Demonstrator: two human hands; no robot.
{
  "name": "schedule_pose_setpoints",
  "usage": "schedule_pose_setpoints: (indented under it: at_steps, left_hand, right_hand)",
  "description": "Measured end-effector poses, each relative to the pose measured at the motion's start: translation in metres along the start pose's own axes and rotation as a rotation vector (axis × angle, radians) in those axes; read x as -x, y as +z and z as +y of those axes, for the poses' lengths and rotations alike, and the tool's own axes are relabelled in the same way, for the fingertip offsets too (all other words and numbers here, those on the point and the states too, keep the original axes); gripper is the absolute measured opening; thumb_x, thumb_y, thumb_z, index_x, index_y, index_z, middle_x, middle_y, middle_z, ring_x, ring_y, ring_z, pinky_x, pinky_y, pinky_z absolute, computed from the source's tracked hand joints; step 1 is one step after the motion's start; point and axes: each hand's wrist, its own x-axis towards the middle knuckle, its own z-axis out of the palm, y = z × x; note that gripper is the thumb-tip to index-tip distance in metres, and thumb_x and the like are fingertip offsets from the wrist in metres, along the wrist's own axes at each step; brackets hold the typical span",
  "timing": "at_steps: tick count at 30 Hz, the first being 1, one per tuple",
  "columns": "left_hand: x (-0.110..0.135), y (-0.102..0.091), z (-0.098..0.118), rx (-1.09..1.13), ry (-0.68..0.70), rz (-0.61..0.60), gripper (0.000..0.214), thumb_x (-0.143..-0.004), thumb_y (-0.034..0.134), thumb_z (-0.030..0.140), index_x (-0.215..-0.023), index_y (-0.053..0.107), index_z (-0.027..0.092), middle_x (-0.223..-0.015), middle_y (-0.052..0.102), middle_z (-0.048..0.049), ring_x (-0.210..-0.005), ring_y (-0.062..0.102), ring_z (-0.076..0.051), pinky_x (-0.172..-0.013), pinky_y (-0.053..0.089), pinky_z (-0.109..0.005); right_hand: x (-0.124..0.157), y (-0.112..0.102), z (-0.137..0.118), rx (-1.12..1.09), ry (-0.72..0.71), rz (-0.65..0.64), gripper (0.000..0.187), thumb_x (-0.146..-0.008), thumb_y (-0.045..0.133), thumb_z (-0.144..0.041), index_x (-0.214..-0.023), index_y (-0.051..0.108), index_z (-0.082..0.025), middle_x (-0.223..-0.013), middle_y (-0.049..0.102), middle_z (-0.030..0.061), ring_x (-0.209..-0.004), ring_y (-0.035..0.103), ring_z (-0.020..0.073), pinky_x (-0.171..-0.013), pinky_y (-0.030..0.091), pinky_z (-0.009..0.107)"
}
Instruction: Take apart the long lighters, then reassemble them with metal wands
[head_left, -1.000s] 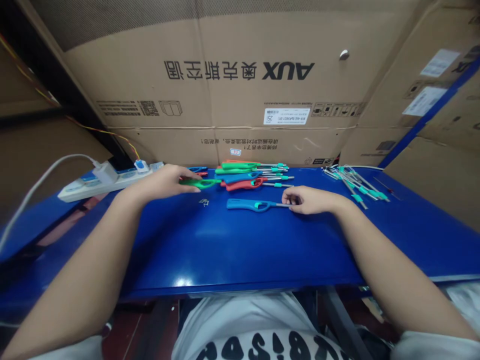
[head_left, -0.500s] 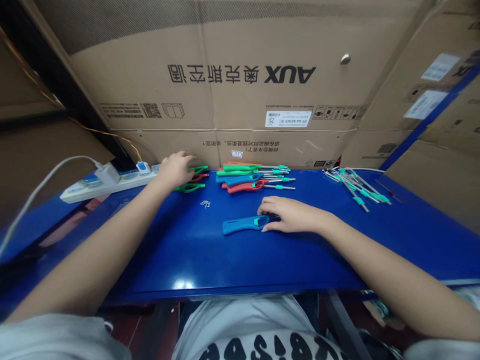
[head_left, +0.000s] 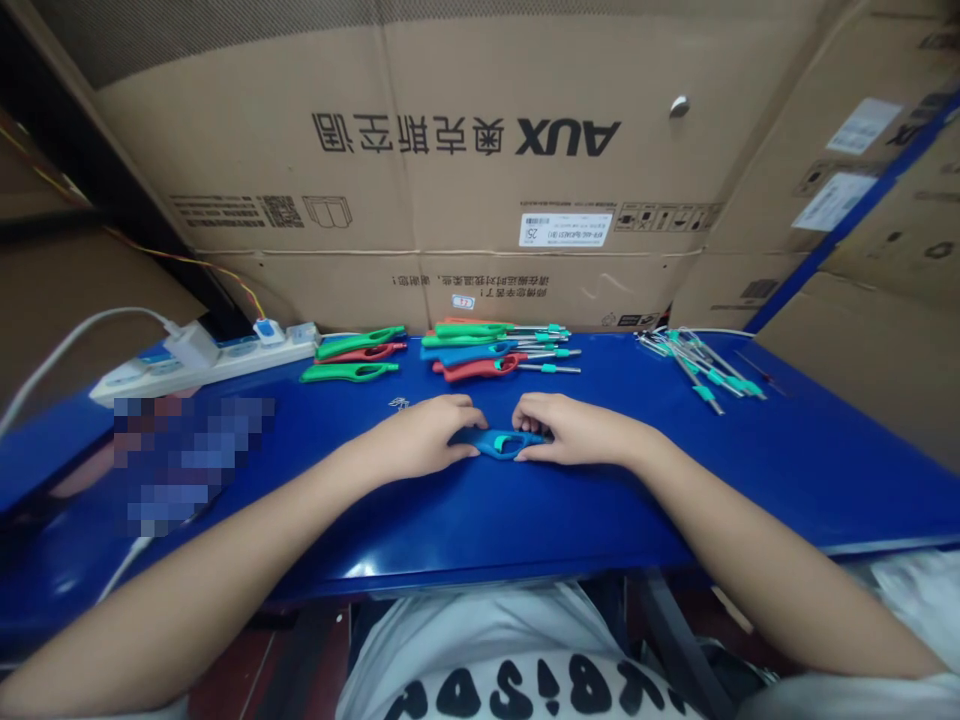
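Observation:
A blue lighter handle with a teal trigger (head_left: 501, 443) lies on the blue table (head_left: 525, 520) in front of me. My left hand (head_left: 420, 440) grips its left end with curled fingers. My right hand (head_left: 566, 432) is closed over its right end, hiding the metal tube. Only the middle of the handle shows between the two hands.
Behind lie green and red handles (head_left: 352, 355), a stack of assembled lighters (head_left: 487, 352) and a pile of metal tubes with teal collars (head_left: 701, 365). A white power strip (head_left: 202, 358) sits at far left. Cardboard boxes (head_left: 465, 170) wall the back and right.
My left hand came back from the handles at the rear and closed on the blue lighter's left end. My right hand kept its grip as the lighter slid slightly nearer.

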Motion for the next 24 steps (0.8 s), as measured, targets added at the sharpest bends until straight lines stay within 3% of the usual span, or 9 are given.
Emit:
schedule_pose_setpoints:
  at_steps: [5, 10, 19, 24]
  left_hand:
    - [-0.005, 0.02, -0.011, 0.046, 0.068, 0.132, 0.028, -0.093, 0.063, 0.028, -0.119, 0.065, 0.017, -0.113, 0.064, -0.0099, -0.109, 0.059, -0.026, -0.097, 0.049, -0.038]
    - [-0.006, 0.033, -0.005, -0.097, 0.083, 0.214, 0.031, -0.098, 0.056, 0.029, -0.125, 0.062, 0.015, -0.111, 0.062, -0.0119, -0.105, 0.055, -0.027, -0.095, 0.049, -0.043]
    - [-0.004, 0.032, 0.006, -0.238, 0.079, 0.275, 0.033, -0.1, 0.052, 0.03, -0.127, 0.062, 0.013, -0.105, 0.062, -0.0119, -0.097, 0.054, -0.027, -0.088, 0.05, -0.043]
    - [-0.004, 0.031, 0.007, -0.185, 0.072, 0.259, 0.031, -0.099, 0.054, 0.031, -0.124, 0.062, 0.014, -0.107, 0.062, -0.0112, -0.1, 0.056, -0.027, -0.091, 0.05, -0.042]
  right_hand:
    - [0.001, 0.005, -0.005, 0.129, 0.035, 0.063, 0.029, -0.087, 0.074, -0.039, -0.097, 0.057, -0.017, -0.099, 0.061, 0.0081, -0.088, 0.057, 0.0213, -0.077, 0.045, 0.031]
    - [-0.003, 0.007, -0.002, 0.141, 0.041, 0.173, 0.037, -0.081, 0.079, -0.043, -0.095, 0.055, -0.018, -0.098, 0.061, 0.0078, -0.091, 0.058, 0.0229, -0.075, 0.044, 0.031]
    - [-0.002, 0.004, 0.002, 0.274, 0.008, 0.165, 0.036, -0.084, 0.077, -0.044, -0.097, 0.057, -0.017, -0.099, 0.064, 0.0107, -0.093, 0.058, 0.0258, -0.077, 0.044, 0.033]
    - [-0.001, 0.004, 0.0, 0.292, 0.03, 0.133, 0.037, -0.086, 0.073, -0.048, -0.098, 0.058, -0.017, -0.097, 0.066, 0.0107, -0.09, 0.059, 0.0265, -0.08, 0.041, 0.036]
